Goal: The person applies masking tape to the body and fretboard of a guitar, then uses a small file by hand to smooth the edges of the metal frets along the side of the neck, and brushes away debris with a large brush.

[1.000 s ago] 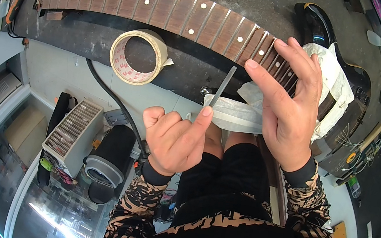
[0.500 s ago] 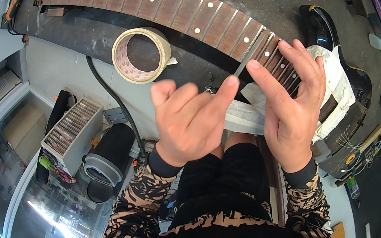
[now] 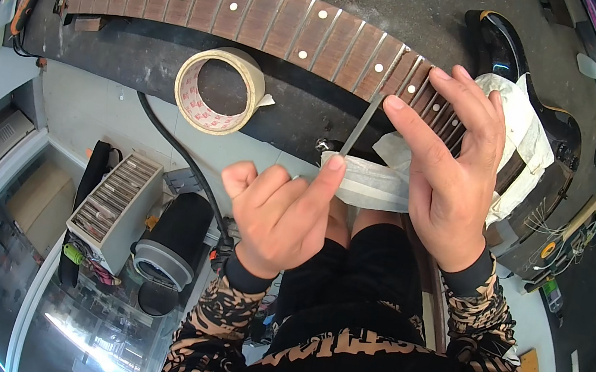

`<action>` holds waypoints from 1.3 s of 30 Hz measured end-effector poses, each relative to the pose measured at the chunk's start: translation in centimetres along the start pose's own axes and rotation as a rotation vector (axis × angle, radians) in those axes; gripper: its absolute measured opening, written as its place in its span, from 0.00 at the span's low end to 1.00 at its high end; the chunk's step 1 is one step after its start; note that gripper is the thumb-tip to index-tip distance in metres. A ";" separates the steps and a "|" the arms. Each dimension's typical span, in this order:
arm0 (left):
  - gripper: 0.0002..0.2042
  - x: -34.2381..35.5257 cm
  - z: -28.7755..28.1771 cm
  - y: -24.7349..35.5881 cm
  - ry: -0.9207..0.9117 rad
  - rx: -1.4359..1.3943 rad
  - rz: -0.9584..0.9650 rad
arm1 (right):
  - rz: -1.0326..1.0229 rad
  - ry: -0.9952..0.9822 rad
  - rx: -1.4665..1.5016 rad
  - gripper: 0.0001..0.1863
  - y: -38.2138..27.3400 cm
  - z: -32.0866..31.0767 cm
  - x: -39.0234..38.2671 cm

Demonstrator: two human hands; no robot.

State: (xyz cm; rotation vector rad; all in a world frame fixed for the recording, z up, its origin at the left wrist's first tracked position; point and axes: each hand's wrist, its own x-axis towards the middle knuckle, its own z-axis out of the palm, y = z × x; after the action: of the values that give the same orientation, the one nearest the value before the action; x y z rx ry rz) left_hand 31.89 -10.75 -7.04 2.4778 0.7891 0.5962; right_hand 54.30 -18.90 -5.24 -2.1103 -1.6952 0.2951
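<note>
Left hand (image 3: 280, 220) pinches thin metal file (image 3: 359, 132), tip at near edge of fretboard (image 3: 260, 19) lying along bench (image 3: 426, 15); right hand (image 3: 459, 166) spread wide over frets; a tilted stroke could gouge wood.

Your left hand (image 3: 280, 220) hides the near end of the thin grey metal file (image 3: 361, 127), your right hand (image 3: 456, 186) part of the brown wooden fretboard (image 3: 264, 16), and cream paper (image 3: 525, 129) some of the black guitar body (image 3: 501, 50).
</note>
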 end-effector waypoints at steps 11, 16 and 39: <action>0.29 1.6 -0.1 0.2 -0.009 0.008 0.013 | 0.024 0.072 0.055 0.35 0.3 0.6 -0.1; 0.27 5.3 1.9 -0.4 0.013 -0.003 -0.018 | 0.008 0.071 0.065 0.35 0.1 0.8 -0.1; 0.27 6.1 1.1 0.4 -0.042 0.025 -0.057 | 0.036 0.050 0.099 0.30 -0.1 0.4 0.2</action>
State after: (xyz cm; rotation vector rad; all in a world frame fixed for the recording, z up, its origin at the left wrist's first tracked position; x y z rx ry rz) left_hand 37.13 -7.57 -6.16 2.4726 0.8529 0.5154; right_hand 54.07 -18.63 -5.55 -2.0604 -1.5830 0.3281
